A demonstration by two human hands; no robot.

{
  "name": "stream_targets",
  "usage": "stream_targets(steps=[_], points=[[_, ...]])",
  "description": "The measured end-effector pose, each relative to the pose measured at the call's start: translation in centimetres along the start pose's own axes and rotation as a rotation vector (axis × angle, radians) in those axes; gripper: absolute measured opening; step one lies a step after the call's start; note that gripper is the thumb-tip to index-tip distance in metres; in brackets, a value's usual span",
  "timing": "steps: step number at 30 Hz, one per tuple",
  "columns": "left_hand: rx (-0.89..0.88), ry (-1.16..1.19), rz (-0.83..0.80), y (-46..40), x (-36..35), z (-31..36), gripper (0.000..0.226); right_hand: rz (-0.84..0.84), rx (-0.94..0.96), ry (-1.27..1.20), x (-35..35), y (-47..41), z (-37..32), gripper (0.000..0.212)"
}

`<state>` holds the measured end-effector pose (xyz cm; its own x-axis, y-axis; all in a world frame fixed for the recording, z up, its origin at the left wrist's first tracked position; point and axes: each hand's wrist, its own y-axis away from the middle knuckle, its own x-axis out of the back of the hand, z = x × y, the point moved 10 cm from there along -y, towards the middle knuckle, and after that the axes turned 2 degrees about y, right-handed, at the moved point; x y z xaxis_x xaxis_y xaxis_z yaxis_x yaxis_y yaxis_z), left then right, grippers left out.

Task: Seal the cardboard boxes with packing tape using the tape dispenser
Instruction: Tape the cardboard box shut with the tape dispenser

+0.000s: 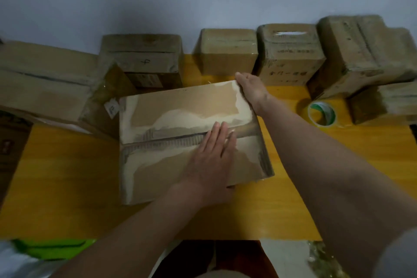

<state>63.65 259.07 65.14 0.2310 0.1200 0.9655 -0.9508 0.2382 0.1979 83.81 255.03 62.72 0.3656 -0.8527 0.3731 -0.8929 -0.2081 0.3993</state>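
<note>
Left hand flat, fingers straight on box seam; right hand grip around far corner.

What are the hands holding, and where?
The right hand grips the cardboard box at its far right corner. The left hand only presses flat on the box's top, by the middle seam.

Left hand presses flat on the cardboard box; right hand grips its far corner, tape roll just beyond.
</note>
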Motion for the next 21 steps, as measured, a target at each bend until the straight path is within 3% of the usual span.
stream_targets(steps=[4,9,12,15,18,21], points=[[0.003,0.003,0.011,-0.1,-0.1,0.1,0.111,-0.016,-0.135,-0.189,-0.5,-0.8,0.9,0.031],[-0.008,-0.041,-0.013,-0.2,-0.4,0.2,0.108,-0.061,-0.299,-0.215,-0.6,0.5,1.2,0.039],[0.002,-0.063,-0.037,-0.2,-0.5,0.4,0.108,-0.063,-0.308,-0.253,0.1,1.9,1.6,0.037],[0.030,-0.085,-0.066,-0.2,-0.7,0.4,0.107,-0.094,-0.169,-0.141,0.4,4.9,2.4,0.050],[0.043,-0.091,-0.068,-0.3,-0.5,0.7,0.107,-0.051,-0.090,0.047,1.3,11.0,5.2,0.043],[0.068,-0.080,-0.056,-1.0,-0.5,1.6,0.106,0.093,-0.122,-0.006,2.4,15.8,8.8,0.037]])
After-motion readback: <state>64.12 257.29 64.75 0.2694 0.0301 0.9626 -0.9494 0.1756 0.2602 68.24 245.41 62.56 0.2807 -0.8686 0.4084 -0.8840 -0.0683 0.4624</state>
